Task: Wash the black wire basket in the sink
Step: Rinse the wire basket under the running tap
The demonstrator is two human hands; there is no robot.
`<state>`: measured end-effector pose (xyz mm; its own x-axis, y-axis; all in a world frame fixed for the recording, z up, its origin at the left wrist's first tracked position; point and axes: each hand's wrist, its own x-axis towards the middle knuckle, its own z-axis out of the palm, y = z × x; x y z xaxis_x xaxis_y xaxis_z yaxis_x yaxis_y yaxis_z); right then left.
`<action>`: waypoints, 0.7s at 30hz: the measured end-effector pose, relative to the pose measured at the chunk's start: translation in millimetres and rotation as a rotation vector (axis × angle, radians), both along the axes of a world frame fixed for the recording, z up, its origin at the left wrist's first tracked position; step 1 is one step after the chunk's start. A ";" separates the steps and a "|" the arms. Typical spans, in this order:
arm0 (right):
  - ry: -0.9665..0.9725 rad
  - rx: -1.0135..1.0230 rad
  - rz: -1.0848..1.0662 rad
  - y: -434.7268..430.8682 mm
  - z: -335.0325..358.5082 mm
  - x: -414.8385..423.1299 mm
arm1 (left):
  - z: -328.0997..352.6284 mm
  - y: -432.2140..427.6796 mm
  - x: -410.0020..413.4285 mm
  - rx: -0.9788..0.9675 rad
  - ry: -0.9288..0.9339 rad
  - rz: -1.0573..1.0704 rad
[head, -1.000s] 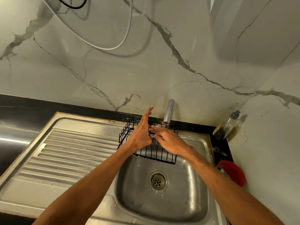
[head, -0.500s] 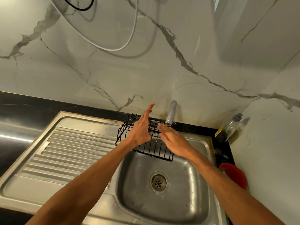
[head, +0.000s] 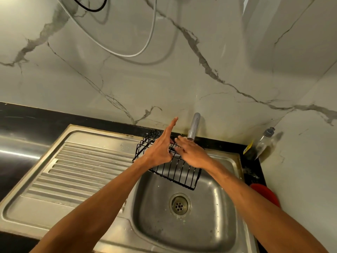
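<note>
I see the black wire basket [head: 182, 173] tilted over the back of the sink [head: 215, 221], just under the faucet spout [head: 193, 126]. The left hand [head: 160, 148] presses flat against its left side, fingers straight and together. The right hand [head: 194, 155] lies across the top wires, fingers seemingly stretched out rather than curled.

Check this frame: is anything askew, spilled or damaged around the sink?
Only the clear bottle, leaning tilted against the corner wall. The black wire basket is tilted over the sink too, but left hand and right hand are on it.
</note>
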<state>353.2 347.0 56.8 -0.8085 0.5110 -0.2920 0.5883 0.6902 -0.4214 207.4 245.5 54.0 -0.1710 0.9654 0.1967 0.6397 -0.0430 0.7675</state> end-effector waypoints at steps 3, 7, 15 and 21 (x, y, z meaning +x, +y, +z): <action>0.048 -0.130 -0.010 2.6 -1.8 -2.3 | -0.8 1.0 -0.3 -0.020 -0.029 0.013; 0.065 -0.022 -0.088 5.7 6.7 1.4 | 1.4 1.1 2.2 -0.004 -0.046 0.050; -0.003 0.017 0.012 5.1 1.9 6.5 | -0.5 1.2 5.4 -0.011 -0.024 0.121; -0.012 -0.032 -0.001 14.1 1.3 10.2 | -2.2 0.9 -1.1 -0.012 0.010 0.062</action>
